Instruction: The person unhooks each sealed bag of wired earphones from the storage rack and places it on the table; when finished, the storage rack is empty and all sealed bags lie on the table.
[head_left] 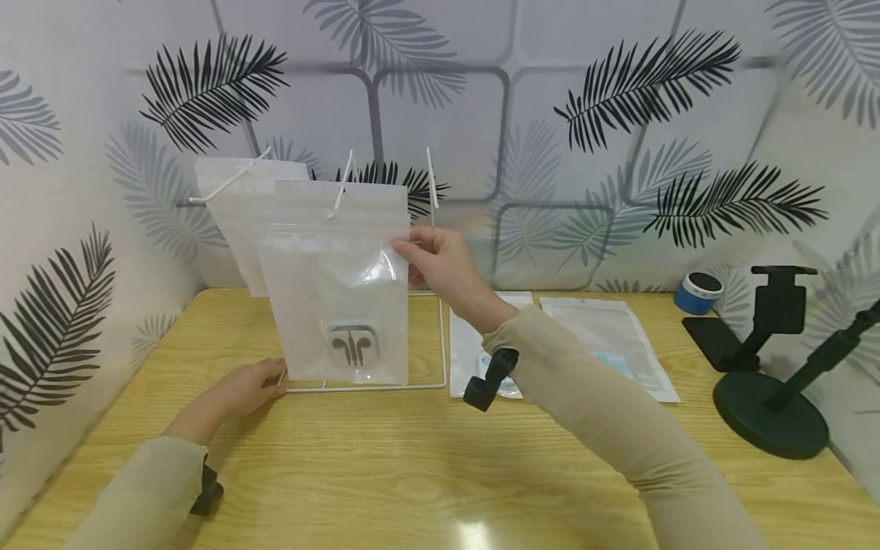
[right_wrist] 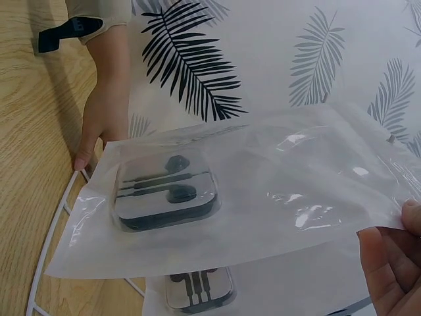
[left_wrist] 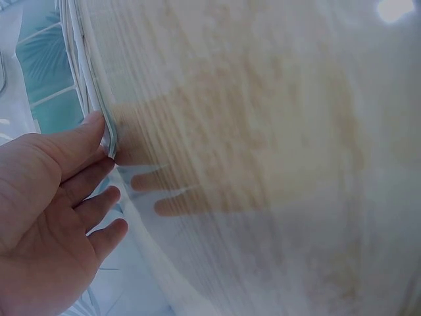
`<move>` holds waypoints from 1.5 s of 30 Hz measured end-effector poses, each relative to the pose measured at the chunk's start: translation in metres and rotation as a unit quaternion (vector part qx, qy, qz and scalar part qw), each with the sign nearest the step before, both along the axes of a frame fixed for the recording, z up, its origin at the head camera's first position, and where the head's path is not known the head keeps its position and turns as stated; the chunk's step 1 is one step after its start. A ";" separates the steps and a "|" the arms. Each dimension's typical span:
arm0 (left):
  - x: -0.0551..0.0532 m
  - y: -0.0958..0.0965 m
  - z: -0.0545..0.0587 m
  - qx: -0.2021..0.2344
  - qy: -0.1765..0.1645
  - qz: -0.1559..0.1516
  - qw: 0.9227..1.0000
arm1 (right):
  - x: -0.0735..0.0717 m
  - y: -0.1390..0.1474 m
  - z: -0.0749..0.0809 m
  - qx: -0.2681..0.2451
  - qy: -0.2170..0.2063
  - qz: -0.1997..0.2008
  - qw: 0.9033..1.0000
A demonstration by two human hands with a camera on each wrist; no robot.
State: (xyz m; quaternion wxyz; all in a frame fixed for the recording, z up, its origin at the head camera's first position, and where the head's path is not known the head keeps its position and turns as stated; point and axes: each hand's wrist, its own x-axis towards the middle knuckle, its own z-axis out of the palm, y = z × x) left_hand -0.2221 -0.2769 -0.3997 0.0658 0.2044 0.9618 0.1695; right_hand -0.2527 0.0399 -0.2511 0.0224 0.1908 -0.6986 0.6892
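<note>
A clear-fronted zip bag (head_left: 337, 283) hangs at the middle prong of a white wire rack (head_left: 385, 387), the prong's tip showing in front of its top. Low in this bag lies a boxed pair of earphones (head_left: 354, 347). My right hand (head_left: 447, 267) pinches the bag's right edge near the seal; in the right wrist view its fingers (right_wrist: 378, 263) show at the border. With thumb and index finger, my left hand (head_left: 247, 389) holds the front left corner of the rack's base. Behind, a second bag (head_left: 237, 221) hangs at the left prong, partly hidden.
Two more bags, a near one (head_left: 464, 359) and a farther one (head_left: 598, 328), lie on the wooden table (head_left: 385, 473) right of the rack. Farther right are a blue round speaker (head_left: 696, 296), a black phone (head_left: 711, 342) and a black stand (head_left: 770, 416). The right prong (head_left: 431, 179) bears no bag.
</note>
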 end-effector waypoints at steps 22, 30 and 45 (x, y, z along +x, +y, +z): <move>0.000 -0.001 -0.003 0.005 0.000 0.003 1.000 | 0.018 0.018 -0.005 0.018 0.009 0.030 0.999; 0.001 0.000 -0.002 0.005 -0.001 0.006 1.000 | 0.024 0.039 -0.008 0.026 0.023 0.026 0.999; -0.001 -0.003 -0.006 0.004 0.010 0.001 1.000 | 0.042 0.089 -0.008 0.052 0.040 0.012 0.998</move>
